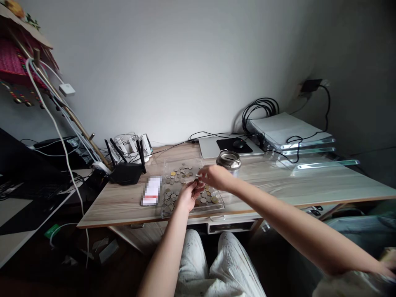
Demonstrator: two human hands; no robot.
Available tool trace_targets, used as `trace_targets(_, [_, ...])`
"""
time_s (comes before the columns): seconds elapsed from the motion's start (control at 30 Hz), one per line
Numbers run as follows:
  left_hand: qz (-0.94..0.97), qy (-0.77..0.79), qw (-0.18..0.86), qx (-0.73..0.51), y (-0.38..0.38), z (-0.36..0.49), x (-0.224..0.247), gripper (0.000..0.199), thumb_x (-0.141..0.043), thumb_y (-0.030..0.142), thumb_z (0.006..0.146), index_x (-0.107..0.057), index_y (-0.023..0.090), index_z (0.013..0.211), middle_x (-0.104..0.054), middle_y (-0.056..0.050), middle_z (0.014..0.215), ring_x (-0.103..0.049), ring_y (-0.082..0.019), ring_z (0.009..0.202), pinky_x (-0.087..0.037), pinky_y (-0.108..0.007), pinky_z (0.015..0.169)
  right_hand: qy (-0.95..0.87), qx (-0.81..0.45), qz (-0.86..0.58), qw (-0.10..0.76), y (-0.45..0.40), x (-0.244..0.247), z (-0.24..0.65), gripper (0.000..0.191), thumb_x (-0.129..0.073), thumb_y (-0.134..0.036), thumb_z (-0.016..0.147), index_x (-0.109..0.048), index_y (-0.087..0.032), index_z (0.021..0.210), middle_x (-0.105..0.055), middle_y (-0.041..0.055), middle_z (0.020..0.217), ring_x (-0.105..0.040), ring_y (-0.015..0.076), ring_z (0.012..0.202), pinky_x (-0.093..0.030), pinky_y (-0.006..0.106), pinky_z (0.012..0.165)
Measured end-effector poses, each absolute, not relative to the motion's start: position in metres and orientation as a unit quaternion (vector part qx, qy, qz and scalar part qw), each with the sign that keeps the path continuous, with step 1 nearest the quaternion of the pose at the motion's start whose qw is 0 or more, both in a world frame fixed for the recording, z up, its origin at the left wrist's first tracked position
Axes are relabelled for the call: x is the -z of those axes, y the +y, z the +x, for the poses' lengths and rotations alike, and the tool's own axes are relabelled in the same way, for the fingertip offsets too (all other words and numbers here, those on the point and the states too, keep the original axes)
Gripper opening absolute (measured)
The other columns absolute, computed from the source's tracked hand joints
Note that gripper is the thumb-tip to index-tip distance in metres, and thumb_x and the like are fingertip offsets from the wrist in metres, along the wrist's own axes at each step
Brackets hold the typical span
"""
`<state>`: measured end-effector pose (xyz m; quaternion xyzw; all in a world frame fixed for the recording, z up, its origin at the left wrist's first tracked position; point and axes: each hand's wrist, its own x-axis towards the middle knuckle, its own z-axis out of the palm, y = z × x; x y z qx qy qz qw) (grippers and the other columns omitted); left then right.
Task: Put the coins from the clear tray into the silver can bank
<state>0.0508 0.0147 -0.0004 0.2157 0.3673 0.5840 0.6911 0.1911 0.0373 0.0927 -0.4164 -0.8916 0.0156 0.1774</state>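
A clear plastic tray (223, 205) with many coins spread in it lies at the front of the desk. Over its middle, my left hand (188, 195) is turned partly palm up, its fingers curled round a dark coin (196, 181). My right hand (215, 177) reaches in from the right, fingers bent and pinched close to the left fingertips; what they hold is too small to make out. Silver coins (170, 197) lie left of my hands, and mixed silver and gold ones (208, 193) to the right. Behind my right hand stands a metal-lidded jar (228, 158) with a slot on top.
A phone (152, 190) lies left of the tray, near a black router (126, 172). At the back are a laptop (208, 148), a mouse (239, 143) on a black pad and coiled cable (261, 109). Clear stacked shelves (293, 131) stand at right.
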Motion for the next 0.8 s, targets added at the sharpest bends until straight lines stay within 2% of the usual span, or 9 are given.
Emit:
trace_targets(0.1, [0.200,0.366,0.682,-0.601,0.016,0.052,0.003,0.007,-0.053,0.009,0.069,-0.057,0.013,0.073,-0.062,-0.003,0.063,-0.060,-0.010,0.055,-0.040,-0.013,0.041,-0.896,-0.031,-0.416,0.150,0.034,-0.067,0.171,0.019,-0.049,-0.024,0.071,-0.062,-0.022,0.085,-0.062,0.0027,0.080,-0.054,0.0130,0.069,-0.034,0.020,0.055])
trace_targets(0.23, [0.187,0.363,0.696,-0.590,0.016,0.052,0.002,0.005,-0.053,0.013,0.068,-0.057,0.012,0.071,-0.062,-0.005,0.063,-0.061,-0.013,0.060,-0.046,-0.018,0.047,-0.879,-0.042,-0.446,0.160,0.039,-0.063,0.166,0.018,-0.048,-0.015,0.069,-0.063,-0.022,0.077,-0.063,0.0017,0.075,-0.055,0.0122,0.068,-0.035,0.019,0.056])
trace_targets(0.37, [0.189,0.341,0.724,-0.570,0.015,0.050,0.000,0.011,-0.047,0.009,0.068,-0.057,0.007,0.073,-0.063,-0.012,0.071,-0.062,-0.017,0.069,-0.049,-0.025,0.060,-0.861,-0.010,-0.438,0.258,0.046,-0.096,0.190,0.017,-0.047,-0.018,0.070,-0.063,-0.021,0.077,-0.063,0.0011,0.078,-0.054,0.0113,0.068,-0.035,0.019,0.056])
trace_targets(0.47, [0.197,0.338,0.723,-0.569,0.012,0.049,-0.002,0.019,-0.041,0.001,0.066,-0.055,0.007,0.078,-0.064,-0.013,0.075,-0.062,-0.018,0.074,-0.049,-0.027,0.066,-0.822,0.024,-0.472,0.318,0.060,-0.124,0.224,0.018,-0.048,-0.022,0.070,-0.063,-0.020,0.079,-0.063,0.0012,0.078,-0.053,0.0113,0.069,-0.036,0.019,0.059])
trace_targets(0.6, [0.220,0.352,0.713,-0.565,0.008,0.051,-0.005,0.024,-0.038,-0.003,0.067,-0.052,0.010,0.082,-0.064,-0.013,0.076,-0.062,-0.017,0.075,-0.049,-0.026,0.066,-0.781,0.030,-0.576,0.239,0.079,-0.135,0.261,0.015,-0.052,-0.020,0.062,-0.065,-0.021,0.071,-0.063,-0.0001,0.068,-0.053,0.0116,0.061,-0.035,0.019,0.052])
trace_targets(0.7, [0.234,0.357,0.707,-0.563,0.007,0.053,-0.006,0.020,-0.040,0.000,0.070,-0.050,0.012,0.083,-0.064,-0.013,0.080,-0.062,-0.017,0.076,-0.049,-0.024,0.062,-0.775,0.032,-0.603,0.184,0.084,-0.129,0.269,0.017,-0.052,-0.016,0.060,-0.065,-0.023,0.068,-0.063,-0.0011,0.068,-0.053,0.0121,0.062,-0.034,0.020,0.050])
trace_targets(0.8, [0.246,0.360,0.702,-0.564,0.007,0.053,-0.005,0.012,-0.046,0.004,0.070,-0.050,0.012,0.078,-0.064,-0.013,0.082,-0.062,-0.016,0.074,-0.047,-0.018,0.054,-0.767,0.056,-0.598,0.224,0.076,-0.127,0.263,0.018,-0.050,-0.022,0.065,-0.065,-0.023,0.077,-0.063,0.0004,0.075,-0.054,0.0132,0.067,-0.035,0.021,0.053])
